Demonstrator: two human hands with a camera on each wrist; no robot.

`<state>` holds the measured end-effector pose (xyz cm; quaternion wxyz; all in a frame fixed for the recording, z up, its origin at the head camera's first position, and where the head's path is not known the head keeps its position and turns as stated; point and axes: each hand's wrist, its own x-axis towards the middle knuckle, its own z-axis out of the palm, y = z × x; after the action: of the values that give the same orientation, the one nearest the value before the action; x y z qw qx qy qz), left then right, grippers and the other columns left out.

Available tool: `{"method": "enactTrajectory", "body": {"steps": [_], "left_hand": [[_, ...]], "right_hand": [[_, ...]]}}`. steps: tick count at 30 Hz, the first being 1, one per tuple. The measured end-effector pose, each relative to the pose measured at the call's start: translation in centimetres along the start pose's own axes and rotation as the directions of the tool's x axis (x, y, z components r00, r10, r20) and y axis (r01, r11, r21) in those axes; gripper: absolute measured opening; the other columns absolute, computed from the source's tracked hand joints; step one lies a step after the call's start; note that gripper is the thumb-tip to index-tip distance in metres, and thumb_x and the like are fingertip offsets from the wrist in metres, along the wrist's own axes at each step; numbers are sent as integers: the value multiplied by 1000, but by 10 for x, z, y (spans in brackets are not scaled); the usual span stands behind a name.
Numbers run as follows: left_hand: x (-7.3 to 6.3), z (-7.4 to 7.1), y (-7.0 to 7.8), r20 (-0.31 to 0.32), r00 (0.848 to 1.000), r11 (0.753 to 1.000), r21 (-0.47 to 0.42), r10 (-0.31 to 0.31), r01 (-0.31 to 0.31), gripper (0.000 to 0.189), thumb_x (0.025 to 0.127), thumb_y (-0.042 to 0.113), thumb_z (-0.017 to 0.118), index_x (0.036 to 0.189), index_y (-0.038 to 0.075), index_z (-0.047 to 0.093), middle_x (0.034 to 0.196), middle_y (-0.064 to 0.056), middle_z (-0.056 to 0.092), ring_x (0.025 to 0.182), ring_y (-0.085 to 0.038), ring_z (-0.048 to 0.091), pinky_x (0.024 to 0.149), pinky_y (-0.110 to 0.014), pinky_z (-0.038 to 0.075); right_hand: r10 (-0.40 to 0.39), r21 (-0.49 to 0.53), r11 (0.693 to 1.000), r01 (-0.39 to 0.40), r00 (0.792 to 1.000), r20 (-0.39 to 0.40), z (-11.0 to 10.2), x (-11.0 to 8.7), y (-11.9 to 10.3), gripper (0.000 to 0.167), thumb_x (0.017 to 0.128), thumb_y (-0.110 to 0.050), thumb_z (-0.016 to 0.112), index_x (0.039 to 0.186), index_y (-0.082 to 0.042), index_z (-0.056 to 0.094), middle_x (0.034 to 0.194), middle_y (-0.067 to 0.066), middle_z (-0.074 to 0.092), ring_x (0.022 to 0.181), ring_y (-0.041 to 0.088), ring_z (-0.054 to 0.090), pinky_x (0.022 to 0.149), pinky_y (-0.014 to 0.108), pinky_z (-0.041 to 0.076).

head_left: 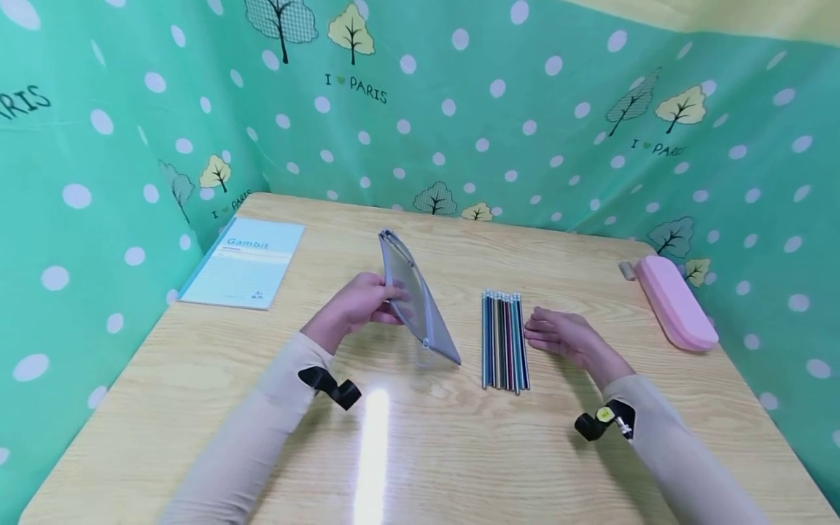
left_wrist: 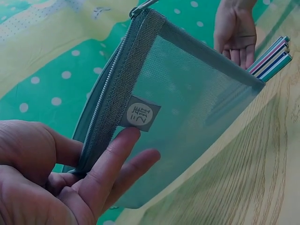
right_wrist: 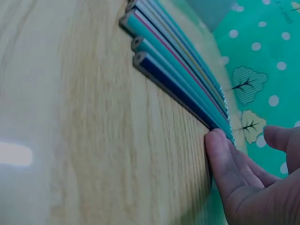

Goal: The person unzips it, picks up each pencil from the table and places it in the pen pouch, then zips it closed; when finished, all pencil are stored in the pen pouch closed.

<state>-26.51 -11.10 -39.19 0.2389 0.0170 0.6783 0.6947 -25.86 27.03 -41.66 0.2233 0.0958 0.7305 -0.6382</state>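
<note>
My left hand (head_left: 361, 300) grips a grey mesh zipper pouch (head_left: 438, 337) by its zippered edge and holds it tilted over the table. The left wrist view shows the thumb behind the zipper edge and fingers on the mesh by a small round-printed label (left_wrist: 140, 115). To the pouch's right, a row of several pencils (head_left: 504, 343) in mixed colours lies side by side. Beside the row's right edge is my right hand (head_left: 566, 337), its fingers extended. In the right wrist view the fingertips (right_wrist: 218, 140) touch the outermost dark blue pencil (right_wrist: 176, 89) near its far end.
On the left of the wooden table (head_left: 453, 452) lies a pale blue "Gambit" notebook (head_left: 246, 266). A pink pencil case (head_left: 676, 302) sits at the right, with a small grey eraser-like block (head_left: 626, 270) next to it. Green dotted cloth (head_left: 459, 131) hangs behind the table and along its sides.
</note>
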Motion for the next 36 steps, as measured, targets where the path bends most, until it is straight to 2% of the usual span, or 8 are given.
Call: {"method": "enactTrajectory", "body": {"steps": [5,9,12,15,21,29,32,36], "left_hand": [[-2,-2,1,13,1000,1000,-3,-7,7,35,107,4,48,135,-17,50,127,-36,62,75,-15,73,75,-27,65],[-3,-3,2,24,1000,1000,-12,-11,11,36,107,3,47,136,-18,49,130,-38,60,74,-14,73,76,-28,65],[-3,-4,0,21,1000,1000,-19,-14,15,35,107,3,48,135,-19,50,129,-38,60,73,-14,73,74,-27,65],[-3,-5,-1,17,1000,1000,-22,-17,17,36,106,2,49,135,-19,50,128,-38,61,72,-14,73,72,-26,65],[-3,-6,-1,19,1000,1000,-25,-3,4,41,104,1,52,140,-17,48,124,-35,64,73,-14,73,69,-24,65],[-5,-8,3,16,1000,1000,-19,-15,15,36,104,2,53,134,-18,51,116,-34,69,70,-15,73,67,-26,65],[-7,-8,2,22,1000,1000,-21,-13,14,33,104,2,52,131,-19,52,110,-31,71,70,-16,73,66,-25,65],[-8,-7,2,29,1000,1000,-28,-7,8,35,105,2,50,133,-19,50,110,-29,71,71,-17,73,69,-27,65]], "right_hand": [[25,-24,999,-26,1000,-12,4,7,-4,66,108,-21,56,152,19,26,114,15,74,87,9,73,87,26,63],[50,-49,997,-53,997,-67,9,13,-2,58,104,-10,63,146,21,37,88,3,75,75,9,73,76,23,64],[43,-96,994,-55,992,-116,14,16,0,53,99,-5,68,141,19,46,80,1,74,69,8,72,70,22,64],[27,-165,985,-55,986,-163,18,18,0,49,97,-5,71,137,17,51,78,-1,73,66,7,71,67,21,64],[-7,-265,963,-44,982,-188,18,17,-3,47,96,-1,71,134,18,54,80,1,74,66,8,71,69,23,65],[-62,-431,902,-33,977,-204,23,14,-8,40,89,0,77,123,17,62,104,24,73,73,15,73,73,31,66],[-62,-416,909,-30,976,-207,24,14,-5,40,91,0,74,125,18,60,104,23,72,72,13,72,72,29,66],[-52,-266,964,13,989,-137,16,9,-5,48,95,4,67,135,24,48,92,10,71,73,10,70,72,25,65]]}}
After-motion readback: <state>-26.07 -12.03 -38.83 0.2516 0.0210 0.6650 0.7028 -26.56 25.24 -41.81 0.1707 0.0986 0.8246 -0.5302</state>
